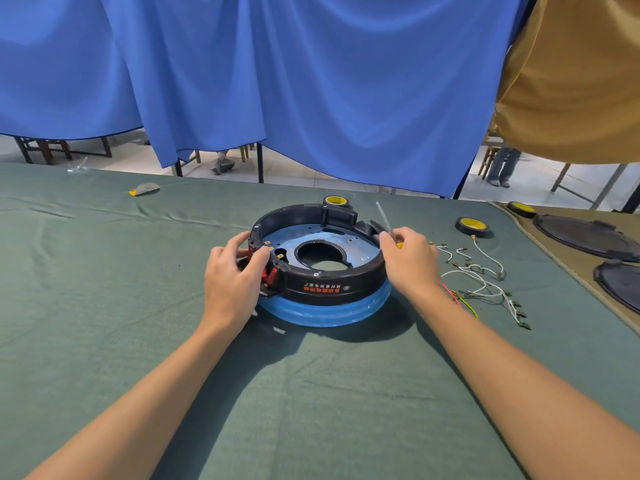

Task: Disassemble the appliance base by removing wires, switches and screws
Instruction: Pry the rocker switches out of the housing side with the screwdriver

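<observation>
Fingers of both hands work at opposite sides of the appliance base [322, 271] on the green cloth [104, 271].

Left to right: a small grey scrap [147, 188] lies far off near the cloth's back edge; the left hand [232, 282] curls over the base's left rim, thumb and fingers pinched around the red switches [268, 273] set in the black ring. Right of the central hole, the right hand [408, 261] rests against the right rim, fingers closed on a thin screwdriver [386, 220] whose shaft points up and away. Beyond it, loose wires [485, 278] lie apart from the base, with a black tape roll [473, 226] behind them.
</observation>
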The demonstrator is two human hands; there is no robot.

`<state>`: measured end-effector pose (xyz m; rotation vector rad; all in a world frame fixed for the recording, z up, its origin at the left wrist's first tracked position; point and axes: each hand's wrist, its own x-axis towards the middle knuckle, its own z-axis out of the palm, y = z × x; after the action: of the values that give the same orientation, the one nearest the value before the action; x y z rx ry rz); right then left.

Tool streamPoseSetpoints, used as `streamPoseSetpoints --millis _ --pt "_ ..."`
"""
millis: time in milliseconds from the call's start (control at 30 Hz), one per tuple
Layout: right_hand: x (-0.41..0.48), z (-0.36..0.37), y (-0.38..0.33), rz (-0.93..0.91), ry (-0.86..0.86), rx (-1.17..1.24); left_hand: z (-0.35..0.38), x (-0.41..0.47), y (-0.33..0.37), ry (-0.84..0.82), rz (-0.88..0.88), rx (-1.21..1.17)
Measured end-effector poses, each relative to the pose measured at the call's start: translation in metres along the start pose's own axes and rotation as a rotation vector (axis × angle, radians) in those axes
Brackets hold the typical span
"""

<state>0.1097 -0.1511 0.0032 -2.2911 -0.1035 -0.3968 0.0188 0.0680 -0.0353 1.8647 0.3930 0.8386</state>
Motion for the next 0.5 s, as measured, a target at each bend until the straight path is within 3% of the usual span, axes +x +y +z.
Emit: streamPoseSetpoints --millis 100,233,367,500 --pt "-0.006 -0.004 -0.004 -0.076 0.092 -0.185 -0.005 -0.001 -0.001 -0.036 0.019 0.023" --pt "-0.049 -0.006 -0.011 -0.487 0.313 0.009 -0.008 0.000 -0.004 -0.072 0.067 0.057" --pt "-0.095 -0.003 -0.012 -0.740 0.131 0.031 -0.008 0.000 -0.005 -0.089 0.193 0.159" --pt "-0.116 0.005 -0.007 -0.785 -0.006 0.016 -0.010 -0.001 -0.005 -0.072 0.292 0.270"
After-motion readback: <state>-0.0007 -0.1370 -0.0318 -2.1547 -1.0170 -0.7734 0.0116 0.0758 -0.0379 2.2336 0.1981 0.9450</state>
